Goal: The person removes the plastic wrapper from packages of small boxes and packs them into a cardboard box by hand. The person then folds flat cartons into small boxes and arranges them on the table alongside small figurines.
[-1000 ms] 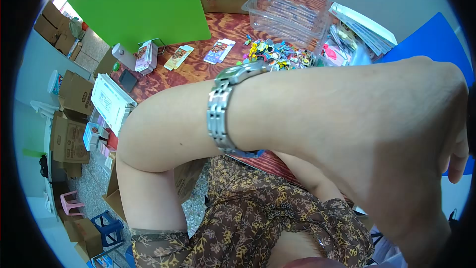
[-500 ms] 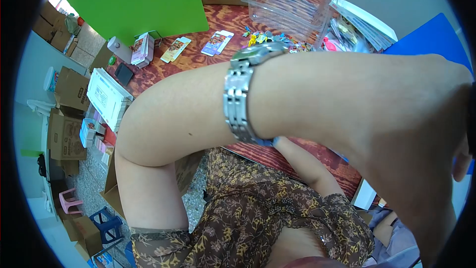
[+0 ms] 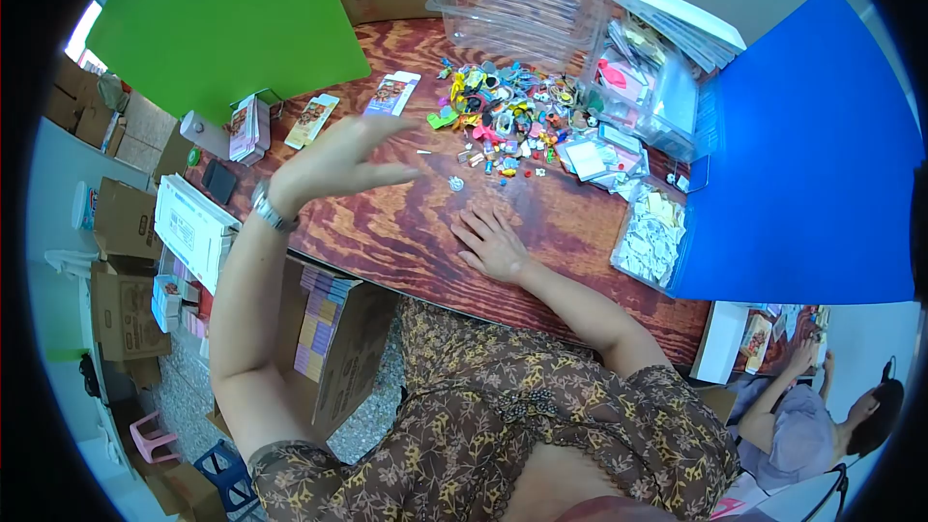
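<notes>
My left hand [image 3: 348,162] hovers near the purple printed packet [image 3: 391,94], thumb and fingers apart; my right hand [image 3: 495,247] rests on the table [image 3: 387,232], fingers slightly spread, near the colourful charms [image 3: 512,111].

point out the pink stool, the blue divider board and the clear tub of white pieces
pink stool [image 3: 155,443]: head view, on its seat
blue divider board [image 3: 802,155]: head view, mid-panel
clear tub of white pieces [image 3: 683,256]: head view, right side wall
</notes>
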A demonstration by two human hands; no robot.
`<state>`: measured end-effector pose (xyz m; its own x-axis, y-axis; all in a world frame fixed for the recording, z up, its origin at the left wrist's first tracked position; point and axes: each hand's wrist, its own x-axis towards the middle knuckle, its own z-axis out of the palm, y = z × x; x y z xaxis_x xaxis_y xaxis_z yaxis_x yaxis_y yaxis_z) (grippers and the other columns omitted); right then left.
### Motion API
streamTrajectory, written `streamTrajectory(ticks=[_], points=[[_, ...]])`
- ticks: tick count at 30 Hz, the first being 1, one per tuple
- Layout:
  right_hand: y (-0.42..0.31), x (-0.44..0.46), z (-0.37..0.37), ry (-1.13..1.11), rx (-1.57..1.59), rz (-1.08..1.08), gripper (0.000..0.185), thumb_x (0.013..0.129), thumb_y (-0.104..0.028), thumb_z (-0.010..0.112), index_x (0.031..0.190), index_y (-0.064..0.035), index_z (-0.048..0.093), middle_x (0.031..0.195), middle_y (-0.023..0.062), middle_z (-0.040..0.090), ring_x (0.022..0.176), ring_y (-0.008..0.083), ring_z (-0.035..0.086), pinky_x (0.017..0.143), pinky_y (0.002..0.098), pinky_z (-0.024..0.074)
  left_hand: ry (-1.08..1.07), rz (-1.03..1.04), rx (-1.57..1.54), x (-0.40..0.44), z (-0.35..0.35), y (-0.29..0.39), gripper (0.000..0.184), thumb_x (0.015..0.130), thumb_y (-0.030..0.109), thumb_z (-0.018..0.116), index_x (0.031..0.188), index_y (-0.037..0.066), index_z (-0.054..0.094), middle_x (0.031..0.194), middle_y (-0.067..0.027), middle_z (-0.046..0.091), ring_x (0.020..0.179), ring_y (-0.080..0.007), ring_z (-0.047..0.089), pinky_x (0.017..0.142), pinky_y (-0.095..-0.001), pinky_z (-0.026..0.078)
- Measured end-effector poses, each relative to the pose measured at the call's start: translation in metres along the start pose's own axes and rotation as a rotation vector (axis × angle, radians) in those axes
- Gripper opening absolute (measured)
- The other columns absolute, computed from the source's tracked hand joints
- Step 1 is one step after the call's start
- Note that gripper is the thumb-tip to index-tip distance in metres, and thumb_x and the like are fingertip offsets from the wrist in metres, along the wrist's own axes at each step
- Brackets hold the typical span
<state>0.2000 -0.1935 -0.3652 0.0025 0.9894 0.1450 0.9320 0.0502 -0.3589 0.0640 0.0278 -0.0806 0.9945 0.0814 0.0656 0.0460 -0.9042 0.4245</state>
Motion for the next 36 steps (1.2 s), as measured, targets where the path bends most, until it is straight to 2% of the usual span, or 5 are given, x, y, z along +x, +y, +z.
streamTrajectory(ticks=[14, 19, 24, 28, 36], points=[[0.095, 0.105, -0.011, 0.226, 0.053, -0.071, 0.034, 0.086, -0.023, 0.064, 0.117, -0.0095, 0.061, 0.122, 0.0148, 0.058, 0.113, 0.0340, 0.054, 0.098, 0.0438, 0.0439, 0.012, -0.814, -0.742, -0.186, 0.124, -0.045, 0.062, 0.086, 0.034, 0.073, 0.132, -0.002, 0.053, 0.108, -0.0171, 0.068, 0.096, -0.0215, 0.066, 0.082, -0.0339, 0.053], [0.075, 0.139, -0.025, 0.186, 0.092, 0.251, 0.024, 0.086, -0.018, 0.063, 0.108, -0.0108, 0.065, 0.111, 0.0140, 0.063, 0.106, 0.0328, 0.057, 0.092, 0.0426, 0.0467, 0.145, -0.611, -0.531, -0.217, 0.158, -0.034, 0.060, 0.085, 0.036, 0.071, 0.128, -0.002, 0.055, 0.116, -0.0210, 0.064, 0.102, -0.0316, 0.064, 0.088, -0.0372, 0.051], [0.038, 0.182, -0.005, 0.161, -0.264, -0.123, 0.036, 0.092, -0.032, 0.054, 0.125, -0.0166, 0.059, 0.131, 0.0076, 0.056, 0.128, 0.0292, 0.044, 0.106, 0.0477, 0.0347, 0.163, -0.510, -0.462, -0.192, 0.162, -0.014, 0.060, 0.086, 0.034, 0.070, 0.129, -0.004, 0.052, 0.119, -0.0232, 0.062, 0.110, -0.0354, 0.060, 0.096, -0.0382, 0.047], [0.046, 0.195, -0.005, -0.011, -0.423, -0.060, 0.051, 0.096, -0.043, 0.047, 0.142, -0.0210, 0.043, 0.145, 0.0036, 0.044, 0.139, 0.0275, 0.032, 0.114, 0.0556, 0.0199, 0.124, -0.422, -0.420, -0.184, 0.169, -0.005, 0.062, 0.087, 0.033, 0.069, 0.131, -0.005, 0.050, 0.122, -0.0242, 0.059, 0.112, -0.0368, 0.058, 0.098, -0.0386, 0.045], [0.082, 0.175, -0.028, 0.030, -0.368, -0.039, 0.039, 0.091, -0.041, 0.057, 0.121, -0.0163, 0.062, 0.144, 0.0102, 0.043, 0.137, 0.0321, 0.033, 0.111, 0.0574, 0.0230, 0.057, -0.446, -0.453, -0.186, 0.187, -0.005, 0.062, 0.087, 0.034, 0.069, 0.130, -0.006, 0.050, 0.124, -0.0258, 0.058, 0.114, -0.0368, 0.058, 0.096, -0.0404, 0.047]])
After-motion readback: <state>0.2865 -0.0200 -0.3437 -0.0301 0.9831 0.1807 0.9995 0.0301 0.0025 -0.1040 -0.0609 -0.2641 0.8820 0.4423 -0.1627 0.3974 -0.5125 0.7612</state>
